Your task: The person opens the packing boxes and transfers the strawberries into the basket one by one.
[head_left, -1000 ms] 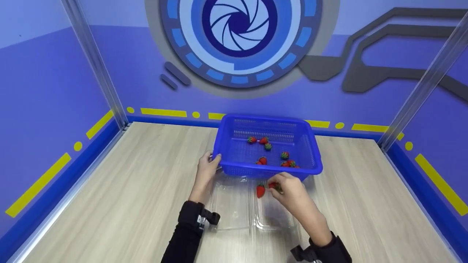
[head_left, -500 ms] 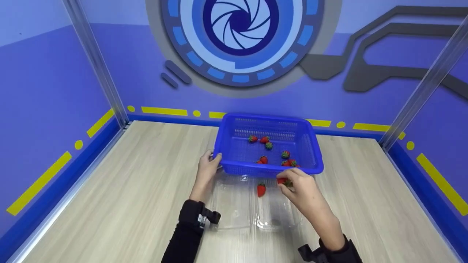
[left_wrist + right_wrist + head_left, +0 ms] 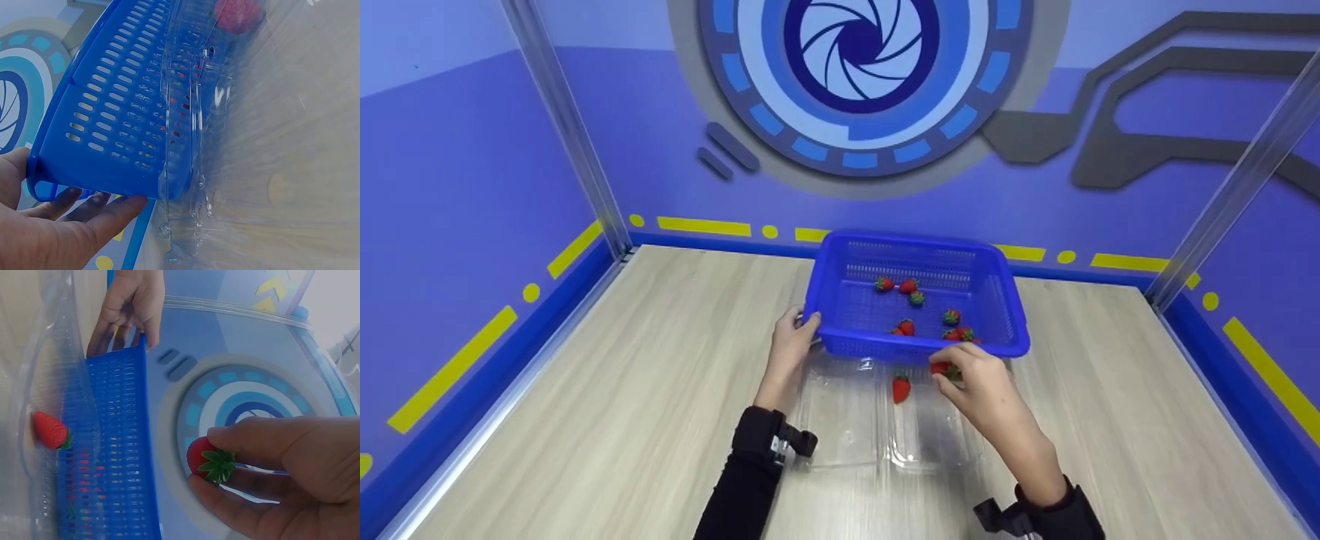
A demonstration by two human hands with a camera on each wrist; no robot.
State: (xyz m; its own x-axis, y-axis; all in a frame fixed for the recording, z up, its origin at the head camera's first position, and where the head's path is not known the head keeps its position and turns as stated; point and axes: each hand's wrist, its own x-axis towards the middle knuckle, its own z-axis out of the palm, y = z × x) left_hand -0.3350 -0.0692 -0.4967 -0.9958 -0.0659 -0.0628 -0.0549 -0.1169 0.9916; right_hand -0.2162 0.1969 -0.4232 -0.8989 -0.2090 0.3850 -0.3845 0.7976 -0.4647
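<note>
My left hand [image 3: 793,343] grips the near left corner of a blue perforated basket [image 3: 855,341], thumb on the rim and fingers beneath it, as the left wrist view shows. Between thumb and fingers my right hand [image 3: 986,386] pinches a strawberry [image 3: 214,464] with a green leafy cap. It is held in front of the basket's near wall, above the clear plastic clamshell box [image 3: 844,431]. In the clamshell's right half lies another strawberry [image 3: 901,389], its tip toward me. Several more strawberries [image 3: 952,316] lie scattered on the basket floor.
The clamshell lies open in two halves on the wood-grain table [image 3: 682,390], up against the basket's front. Behind the basket stands a blue printed wall [image 3: 720,187]. Metal corner posts [image 3: 585,150] rise at the table's back corners.
My right hand has moved a little to the right and away from the lone strawberry in the clamshell, still pinching its own strawberry. My left hand stays on the basket corner.
</note>
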